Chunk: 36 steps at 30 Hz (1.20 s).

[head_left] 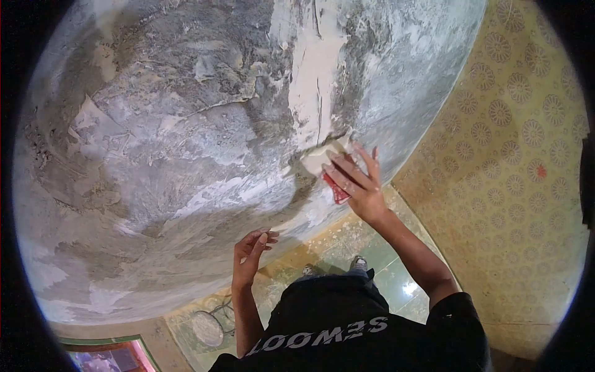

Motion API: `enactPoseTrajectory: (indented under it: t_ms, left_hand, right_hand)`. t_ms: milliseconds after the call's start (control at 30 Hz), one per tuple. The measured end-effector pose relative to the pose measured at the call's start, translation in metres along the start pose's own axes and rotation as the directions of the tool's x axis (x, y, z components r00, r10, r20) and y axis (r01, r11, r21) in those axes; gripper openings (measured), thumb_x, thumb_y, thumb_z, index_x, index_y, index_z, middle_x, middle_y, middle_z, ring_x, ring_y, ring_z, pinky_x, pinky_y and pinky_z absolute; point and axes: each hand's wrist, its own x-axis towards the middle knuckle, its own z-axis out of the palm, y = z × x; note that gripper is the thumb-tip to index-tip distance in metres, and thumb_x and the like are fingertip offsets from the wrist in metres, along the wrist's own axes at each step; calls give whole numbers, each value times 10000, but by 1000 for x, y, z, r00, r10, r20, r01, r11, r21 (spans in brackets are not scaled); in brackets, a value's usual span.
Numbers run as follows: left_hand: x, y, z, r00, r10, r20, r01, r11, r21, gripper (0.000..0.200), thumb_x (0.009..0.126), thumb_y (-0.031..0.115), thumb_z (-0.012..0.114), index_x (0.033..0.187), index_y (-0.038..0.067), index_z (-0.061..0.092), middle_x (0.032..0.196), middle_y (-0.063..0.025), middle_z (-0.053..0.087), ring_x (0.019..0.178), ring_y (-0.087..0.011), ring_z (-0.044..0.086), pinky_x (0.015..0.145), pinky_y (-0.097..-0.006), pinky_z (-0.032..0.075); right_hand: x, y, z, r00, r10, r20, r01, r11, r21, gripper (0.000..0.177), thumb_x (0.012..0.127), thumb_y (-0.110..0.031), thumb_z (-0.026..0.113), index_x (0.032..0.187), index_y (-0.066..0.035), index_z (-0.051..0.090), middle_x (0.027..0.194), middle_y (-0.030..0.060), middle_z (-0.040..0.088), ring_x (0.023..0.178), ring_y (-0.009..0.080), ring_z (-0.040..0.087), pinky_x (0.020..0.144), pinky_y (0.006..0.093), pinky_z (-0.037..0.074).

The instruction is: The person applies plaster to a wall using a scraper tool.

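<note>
Red scraper handle (336, 192), mostly under fingers (346, 171) of right hand (364, 193), against wall (186, 124)

head cam | looks down-forward | close to wall (186, 124) | fisheye

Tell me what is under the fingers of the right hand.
A scraper: its red handle shows below the right hand, its pale blade lies against the plastered wall. The fingers cover most of the handle.
</note>
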Motion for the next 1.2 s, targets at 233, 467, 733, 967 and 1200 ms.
enactPoseTrajectory:
  t_ms: [233, 467, 733, 967, 1200]
  left_hand:
    - [7, 9, 15, 999, 27, 20, -26, 999, -35, 355, 1001, 264, 620, 1234, 1, 665, 1105, -130, 729, 974, -196, 679, 839, -331, 519]
    - [2, 4, 16, 997, 57, -52, -58, 998, -23, 410, 1000, 313, 609, 1235, -21, 655, 1079, -138, 729, 963, -198, 679, 838, -355, 536]
    - [0, -6, 16, 996, 19, -86, -25, 997, -71, 359, 1011, 262, 611, 1241, -8, 663, 1086, -124, 730, 967, -187, 676, 822, -329, 535]
    - [11, 7, 32, 998, 17, -53, -20, 998, -52, 363, 1006, 273, 623, 1236, -4, 666, 1093, -127, 731, 982, -193, 674, 835, -335, 525]
    - [8, 13, 41, 998, 49, -32, -51, 996, -69, 373, 1004, 275, 626, 1238, -13, 659, 1105, -129, 728, 982, -195, 673, 854, -339, 512]
  right_hand:
    - [133, 33, -88, 930, 81, -358, -20, 985, 173, 359, 953, -92, 630, 1303, -165, 659, 1294, 76, 673, 1246, 305, 603, 1158, 494, 354]
    - [187, 32, -123, 948, 194, -251, -95, 929, 358, 318, 931, -36, 636, 1232, -116, 701, 1166, 93, 721, 1134, 309, 651, 941, 389, 535]
    - [156, 17, -78, 971, -122, -205, 129, 991, 22, 507, 773, -33, 734, 1250, -201, 704, 1296, 62, 672, 1265, 326, 554, 1018, 443, 479]
    - [79, 3, -63, 973, -185, 141, 187, 982, -4, 581, 742, -93, 751, 1296, -245, 665, 1427, 34, 569, 1355, 273, 479, 1078, 609, 392]
    - [125, 24, -91, 973, -213, -94, 211, 977, -27, 575, 732, -154, 784, 1278, -297, 675, 1393, -2, 595, 1371, 253, 466, 1090, 575, 389]
